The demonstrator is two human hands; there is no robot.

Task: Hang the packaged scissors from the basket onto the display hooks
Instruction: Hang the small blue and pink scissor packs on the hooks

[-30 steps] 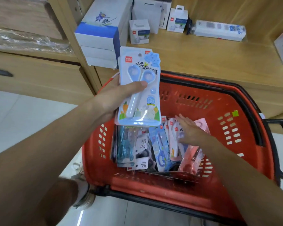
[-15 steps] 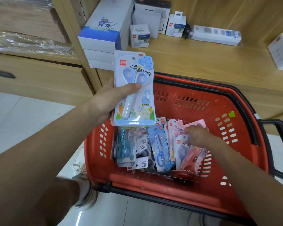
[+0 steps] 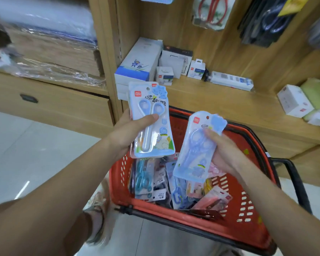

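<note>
One more pack [image 3: 191,159] lifted by right hand [image 3: 227,156]

Hanging packs [image 3: 211,12] cropped at the top edge; right blue pack [image 3: 192,154] motion-blurred, print unreadable.

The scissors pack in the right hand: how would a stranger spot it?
Find the red basket below the wooden shelves. Above it, the right hand holds a tilted pale blue pack. Unlike the other pack in the left hand, its scissors are a deeper, purplish blue.
</note>
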